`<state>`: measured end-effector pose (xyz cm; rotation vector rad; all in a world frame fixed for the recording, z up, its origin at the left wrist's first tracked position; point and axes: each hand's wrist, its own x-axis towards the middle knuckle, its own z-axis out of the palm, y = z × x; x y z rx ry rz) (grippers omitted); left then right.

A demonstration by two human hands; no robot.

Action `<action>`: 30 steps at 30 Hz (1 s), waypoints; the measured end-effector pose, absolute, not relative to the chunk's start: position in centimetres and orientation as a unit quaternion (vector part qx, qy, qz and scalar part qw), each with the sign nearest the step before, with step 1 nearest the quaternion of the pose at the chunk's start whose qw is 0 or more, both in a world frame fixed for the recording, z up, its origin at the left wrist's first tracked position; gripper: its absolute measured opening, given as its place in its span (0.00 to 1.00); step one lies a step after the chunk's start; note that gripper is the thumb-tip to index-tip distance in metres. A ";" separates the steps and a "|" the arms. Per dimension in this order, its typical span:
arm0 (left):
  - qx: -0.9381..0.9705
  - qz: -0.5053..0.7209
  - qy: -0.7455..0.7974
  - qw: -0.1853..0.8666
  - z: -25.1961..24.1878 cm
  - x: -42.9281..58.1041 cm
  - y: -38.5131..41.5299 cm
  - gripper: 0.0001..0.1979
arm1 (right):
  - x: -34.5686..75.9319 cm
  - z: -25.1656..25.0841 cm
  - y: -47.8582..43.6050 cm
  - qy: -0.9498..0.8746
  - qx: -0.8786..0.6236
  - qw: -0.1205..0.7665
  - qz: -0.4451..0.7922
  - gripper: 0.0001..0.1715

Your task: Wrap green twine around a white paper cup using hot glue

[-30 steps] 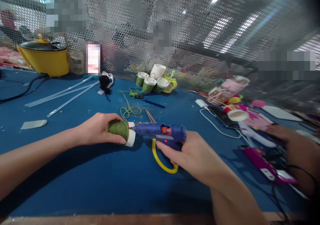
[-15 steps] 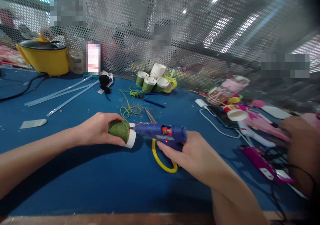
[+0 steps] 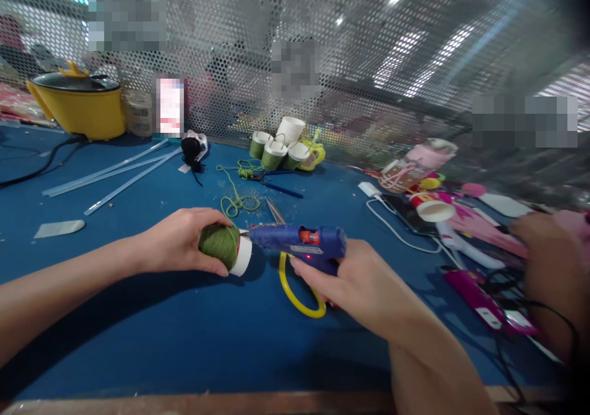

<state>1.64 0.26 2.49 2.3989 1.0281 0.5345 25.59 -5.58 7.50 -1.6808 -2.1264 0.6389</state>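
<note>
My left hand [image 3: 182, 243] is wrapped round a paper cup [image 3: 220, 246] lying on its side, its wall wound with green yarn and its white end facing right. In my right hand [image 3: 353, 273] is a blue glue gun [image 3: 299, 243] with a small red light on its body. Its nozzle points left and is at the cup's edge, by the end of the yarn winding. Under the gun lie scissors with yellow handles [image 3: 295, 295], partly hidden by it. A loose green yarn strand [image 3: 237, 203] curls on the table behind the cup.
Several yarn-wrapped cups [image 3: 274, 155] and blue-handled pliers [image 3: 281, 187] are at the back. Clear glue sticks [image 3: 131, 181], black yarn [image 3: 191, 150] and a yellow pot [image 3: 78, 110] lie left. At right are a purple power strip [image 3: 474, 298], cables and another person's arm [image 3: 548, 267].
The cup has turned slightly in my left hand, so its yarn winding shows a little more. The glue gun stays at its edge. The whole view has shifted slightly.
</note>
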 end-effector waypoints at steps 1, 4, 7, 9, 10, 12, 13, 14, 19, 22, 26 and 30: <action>0.876 0.191 0.377 0.234 2.5 1.6 0.2 0.28 | 25.6 7.6 -5.7 -0.752 -0.592 0.174 0.232 0.16; 0.880 0.178 0.379 0.224 2.7 1.6 0.1 0.29 | 25.7 7.8 -6.0 -0.753 -0.589 0.161 0.245 0.15; 0.886 0.176 0.372 0.214 2.7 1.6 0.1 0.29 | 25.6 7.9 -6.0 -0.743 -0.603 0.156 0.246 0.16; 0.889 0.179 0.366 0.209 2.6 1.6 0.0 0.29 | 25.5 7.9 -5.8 -0.731 -0.618 0.154 0.243 0.17; 0.891 0.179 0.363 0.207 2.5 1.6 0.0 0.29 | 25.4 7.8 -5.7 -0.727 -0.624 0.154 0.243 0.18; 0.892 0.180 0.361 0.203 2.4 1.6 0.0 0.29 | 25.4 7.8 -5.5 -0.723 -0.629 0.151 0.244 0.19; 0.893 0.180 0.360 0.203 2.4 1.6 0.0 0.29 | 25.4 7.8 -5.5 -0.724 -0.627 0.151 0.246 0.20; 0.893 0.181 0.359 0.204 2.3 1.6 0.0 0.29 | 25.5 7.8 -5.6 -0.727 -0.622 0.150 0.250 0.20; 0.893 0.176 0.360 0.207 2.4 1.6 0.1 0.29 | 25.6 8.0 -5.9 -0.743 -0.596 0.157 0.260 0.17; 0.892 0.176 0.361 0.207 2.4 1.7 0.1 0.29 | 25.6 7.9 -5.9 -0.738 -0.608 0.159 0.247 0.16; 0.885 0.179 0.372 0.214 2.5 1.7 0.1 0.28 | 25.7 7.7 -5.9 -0.745 -0.599 0.159 0.247 0.15; 0.873 0.181 0.391 0.230 2.7 1.7 0.1 0.28 | 25.8 7.6 -6.1 -0.744 -0.593 0.161 0.261 0.12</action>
